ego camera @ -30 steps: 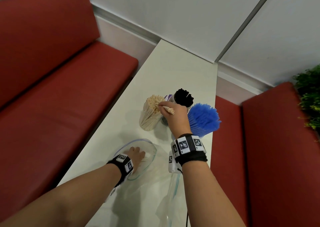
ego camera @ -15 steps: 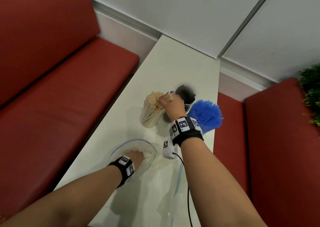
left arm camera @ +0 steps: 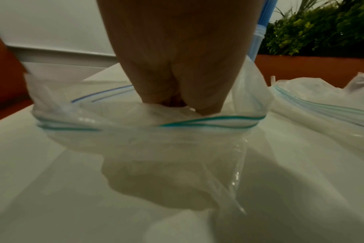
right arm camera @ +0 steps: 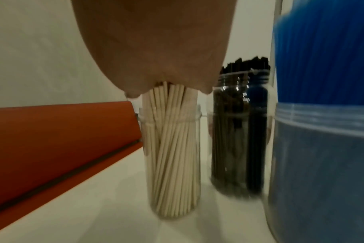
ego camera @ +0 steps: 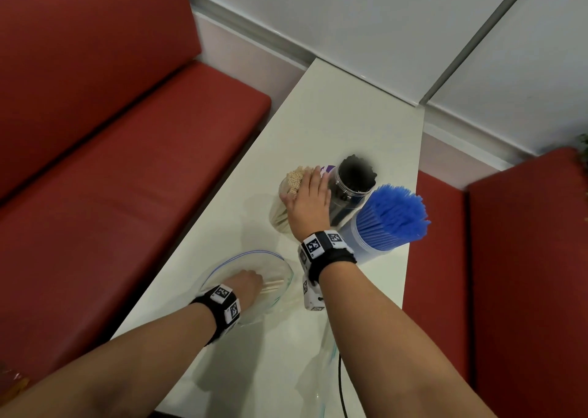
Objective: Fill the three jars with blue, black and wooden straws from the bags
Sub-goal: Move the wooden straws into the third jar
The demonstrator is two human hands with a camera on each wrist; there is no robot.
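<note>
Three clear jars stand mid-table: one of wooden straws [ego camera: 281, 206] [right arm camera: 172, 164], one of black straws [ego camera: 353, 185] [right arm camera: 237, 139], one of blue straws [ego camera: 389, 220] [right arm camera: 322, 164]. My right hand [ego camera: 302, 185] [right arm camera: 166, 87] lies flat on the tops of the wooden straws with its fingers straight. My left hand [ego camera: 259, 282] [left arm camera: 177, 102] reaches into an open zip bag [ego camera: 248, 253] [left arm camera: 208, 121] near the front, fingers bunched on a few wooden straws [ego camera: 275, 285] that stick out to the right.
A second clear zip bag [ego camera: 321, 379] [left arm camera: 322, 102] lies flat at the front right, with a black cable [ego camera: 340, 385] over it. The narrow white table [ego camera: 343, 115] runs between two red benches [ego camera: 111, 163] [ego camera: 525, 258]. A green plant [left arm camera: 322, 29] is at the far right.
My right hand pinched a few wooden straws above the jar; those straws have left its fingers, and it now lies flat on the wooden straws. The left hand stays in the bag.
</note>
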